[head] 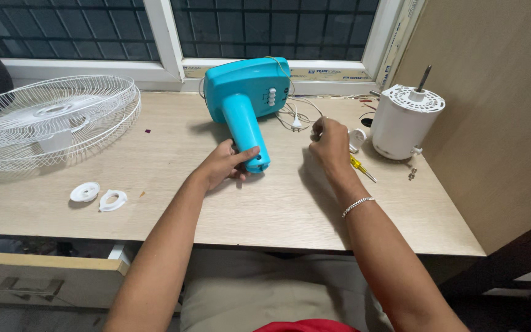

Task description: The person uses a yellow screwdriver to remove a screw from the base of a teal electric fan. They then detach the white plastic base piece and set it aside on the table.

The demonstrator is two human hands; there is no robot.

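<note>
Count on the worktop (265,209):
- Fan housings, turquoise: one (247,98), at 12 o'clock.
- Wire grilles, white: one (50,120), at 10 o'clock.
- Motors, white with upright shaft: one (405,123), at 2 o'clock.
- Small white plastic rings: two, side by side at 9 o'clock: a round cap (85,192) and an open collar (112,200).
- Screwdrivers, yellow handle: one (359,166), just 3 o'clock of centre.
- Loose screws: one (412,174) seen, below the motor.
- Plugs with white cord: one (296,123).
- Hands: two, a left (225,163) and a right (330,144).
</note>
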